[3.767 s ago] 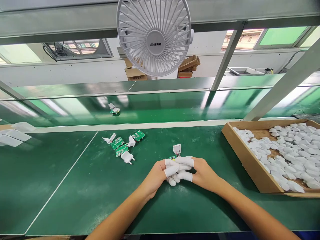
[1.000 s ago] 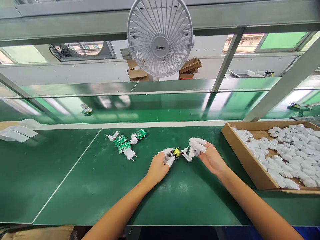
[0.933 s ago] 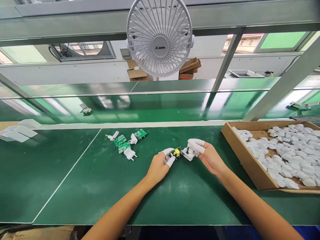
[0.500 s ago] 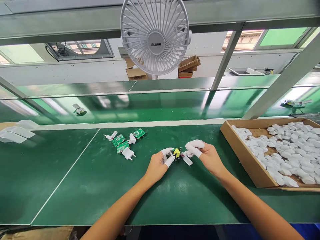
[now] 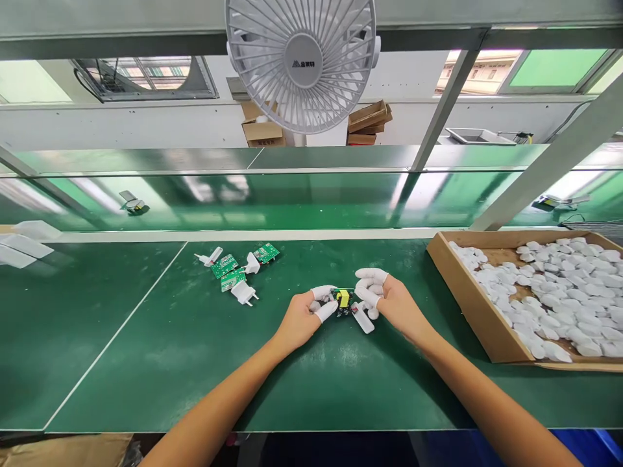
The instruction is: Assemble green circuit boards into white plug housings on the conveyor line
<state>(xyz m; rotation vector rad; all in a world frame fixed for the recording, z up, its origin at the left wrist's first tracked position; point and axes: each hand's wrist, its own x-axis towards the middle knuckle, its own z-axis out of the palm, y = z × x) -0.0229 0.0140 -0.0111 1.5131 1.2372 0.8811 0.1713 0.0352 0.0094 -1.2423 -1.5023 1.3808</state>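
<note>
Between my hands is a small circuit board [image 5: 343,299] with a yellow-wrapped transformer on its upper side. My left hand [image 5: 309,314], white covers on its fingertips, pinches the board's left end. From the right end a white plastic plug piece [image 5: 363,318] slants down toward the table. My right hand [image 5: 387,298], also with white finger covers, has its thumb and fingers closed together by that end; what they grip is hidden. To the left lie several green circuit boards [image 5: 233,279] with white plug pieces [image 5: 244,293].
A cardboard tray [image 5: 479,311] of white plastic shells [image 5: 579,292] stands at the right. White covers [image 5: 26,245] lie at the far left. A white fan [image 5: 302,61] hangs in front. Behind the table runs a green conveyor belt [image 5: 292,201] with another board assembly [image 5: 133,203] on it.
My right hand has come slightly closer to the board, and the board has turned to show more of its yellow transformer. On the belt, the board assemblies have shifted left. The view has tilted slightly.
</note>
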